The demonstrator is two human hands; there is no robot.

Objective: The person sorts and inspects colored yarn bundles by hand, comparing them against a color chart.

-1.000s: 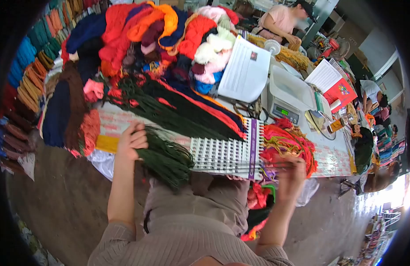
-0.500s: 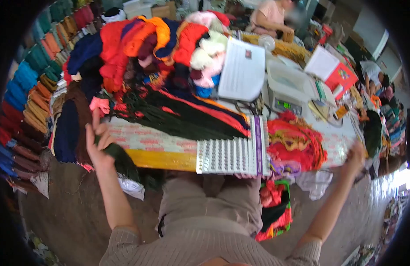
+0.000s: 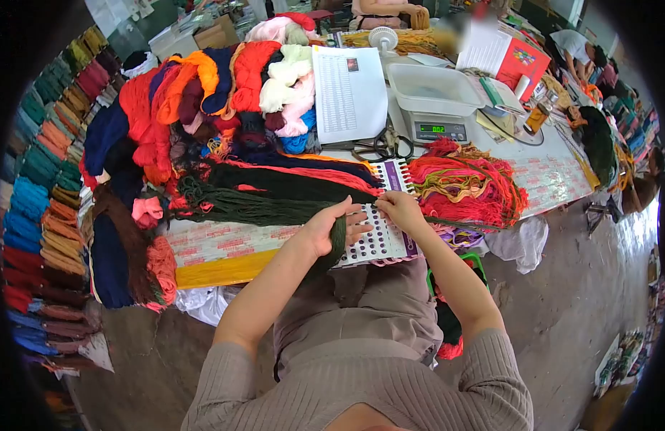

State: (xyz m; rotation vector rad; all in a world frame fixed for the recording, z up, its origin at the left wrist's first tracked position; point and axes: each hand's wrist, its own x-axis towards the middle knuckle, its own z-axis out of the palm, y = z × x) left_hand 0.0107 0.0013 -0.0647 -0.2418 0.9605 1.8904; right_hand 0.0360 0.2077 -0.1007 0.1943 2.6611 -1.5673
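My left hand (image 3: 331,228) has its fingers stretched out, with a loop of dark green yarn (image 3: 337,241) hanging across the palm, hooked behind the thumb. Close to its right, my right hand (image 3: 400,210) pinches at the ends of dark green yarn; its fingertips partly hide the strand. Both hands are over a white card with rows of holes (image 3: 375,243) and a purple strip, at the table's front edge. Bundles of black-green and coral yarn (image 3: 275,177) run left from the card. A tangle of red and olive yarn (image 3: 465,183) lies to its right.
Behind the card are scissors (image 3: 385,146), a digital scale (image 3: 439,131) with a clear plastic tub (image 3: 434,86), and a printed sheet (image 3: 350,93). Piled skeins (image 3: 149,118) cover the table's left. A green basket (image 3: 476,267) stands below the front edge. Other people sit farther back.
Both hands have come in from far left and far right to meet at the card. The dark green yarn has come along with my left hand. The head view has shifted.
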